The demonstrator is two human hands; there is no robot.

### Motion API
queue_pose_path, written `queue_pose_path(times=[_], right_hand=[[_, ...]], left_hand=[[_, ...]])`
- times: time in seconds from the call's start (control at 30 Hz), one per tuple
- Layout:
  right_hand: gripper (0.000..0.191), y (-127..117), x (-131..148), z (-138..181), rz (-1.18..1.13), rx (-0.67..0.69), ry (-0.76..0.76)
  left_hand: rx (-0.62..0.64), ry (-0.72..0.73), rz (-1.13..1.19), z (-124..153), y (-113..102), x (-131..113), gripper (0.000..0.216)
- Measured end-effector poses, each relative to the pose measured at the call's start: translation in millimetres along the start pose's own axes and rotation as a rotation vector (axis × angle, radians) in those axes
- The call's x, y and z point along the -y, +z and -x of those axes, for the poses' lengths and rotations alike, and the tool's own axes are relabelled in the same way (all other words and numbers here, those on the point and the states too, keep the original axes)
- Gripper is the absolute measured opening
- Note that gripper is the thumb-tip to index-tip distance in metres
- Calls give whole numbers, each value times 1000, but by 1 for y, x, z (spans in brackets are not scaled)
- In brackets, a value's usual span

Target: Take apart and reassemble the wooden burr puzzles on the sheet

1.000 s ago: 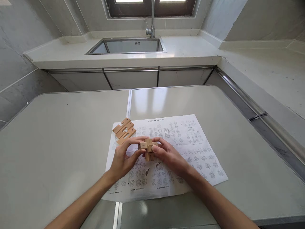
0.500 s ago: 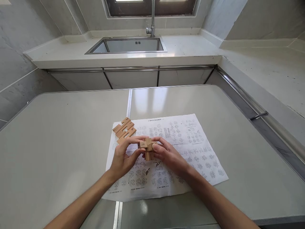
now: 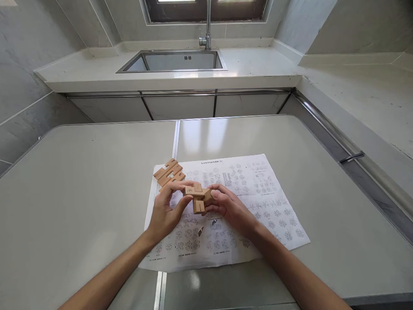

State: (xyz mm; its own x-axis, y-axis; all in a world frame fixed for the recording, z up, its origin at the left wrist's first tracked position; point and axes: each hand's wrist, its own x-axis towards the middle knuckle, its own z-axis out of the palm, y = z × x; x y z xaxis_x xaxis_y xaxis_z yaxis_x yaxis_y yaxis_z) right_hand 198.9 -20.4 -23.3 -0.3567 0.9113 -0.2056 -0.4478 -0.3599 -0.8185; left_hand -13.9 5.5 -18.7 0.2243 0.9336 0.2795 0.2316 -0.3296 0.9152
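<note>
Since second ago: interlocked light wooden notched puzzle block cluster [image 3: 198,197] tilted and turned between both hands, held slightly lower and leftward; lower bar now seen pointing down toward printed white diagram sheet [image 3: 258,193]. Judged: assembly under adjustment, pieces not fully seated. Left hand [image 3: 166,213] closed on cluster's left end, thumb and fingers pinching. Right hand [image 3: 227,206] gripping right side. Cluster held above sheet on pale grey table [image 3: 80,181]. Loose flat notched wooden pieces [image 3: 168,172] unmoved at sheet's far left corner. Hidden: cluster's right and under faces, behind fingers; piece count, marks on end faces, sheet print unreadable.
</note>
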Motion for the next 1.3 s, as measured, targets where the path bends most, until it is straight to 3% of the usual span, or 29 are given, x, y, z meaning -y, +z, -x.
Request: queue_pose_path(times=[0.17,0.3,0.5,0.6,0.7,1.1,1.3], right_hand=[[31,-1,5,1,68,-29,-59],[31,0,7,2,229,-154,-133],[47,0,-1,2,647,-359,-336],[43,-2,-5,1,900,-387,-477],[43,-4,-8,0,1039,-381,-523],[44,-8,-15,-2,1202,-369,-551],[39,-4,-10,-1,1101,-359,-601]], left_hand=[[-72,-68,106,-4,1,-1,28],[-125,-125,142,-8,2,-7,31],[-140,-173,162,-9,2,-11,34],[-117,-174,160,-9,2,-11,34],[-87,-168,149,-9,1,-11,35],[-17,-173,118,-7,0,-7,36],[1,-176,130,-8,0,-6,33]])
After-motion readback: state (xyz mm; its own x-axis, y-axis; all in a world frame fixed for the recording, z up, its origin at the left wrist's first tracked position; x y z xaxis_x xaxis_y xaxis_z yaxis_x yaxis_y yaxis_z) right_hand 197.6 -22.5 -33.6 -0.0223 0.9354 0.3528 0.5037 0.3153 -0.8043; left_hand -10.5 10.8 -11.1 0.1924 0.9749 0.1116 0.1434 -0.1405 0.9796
